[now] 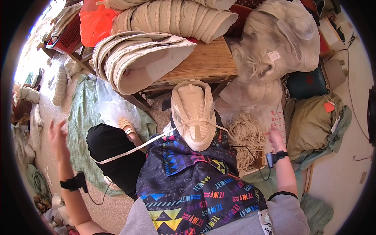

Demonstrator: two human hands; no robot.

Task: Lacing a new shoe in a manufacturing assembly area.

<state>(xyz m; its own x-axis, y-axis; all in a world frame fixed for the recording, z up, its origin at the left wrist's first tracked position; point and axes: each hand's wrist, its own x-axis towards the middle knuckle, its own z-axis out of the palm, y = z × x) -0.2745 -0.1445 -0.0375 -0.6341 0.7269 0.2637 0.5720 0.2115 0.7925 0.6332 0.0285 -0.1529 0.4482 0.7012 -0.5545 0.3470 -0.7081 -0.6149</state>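
A beige sneaker upper [192, 113] with a mesh tongue rests at my lap against the wooden bench, its toe toward me. A pale shoelace [141, 148] crosses its front; one long end trails left over my black-clothed knee, and a shorter end sticks out to the right. My left hand [58, 139] is raised at the far left, fingers apart, holding nothing. On the right, my right hand [276, 139] has its fingers drawn together beside a heap of loose laces [246, 135]; what they hold, if anything, is too small to make out.
Stacked beige shoe uppers [145, 58] cover much of the wooden bench [213, 58]. Large clear plastic bags [274, 39] stand at the back right. A khaki sack [313, 125] lies farther right. Green sheeting [82, 113] covers floor on the left. Cables hang from both wrist straps.
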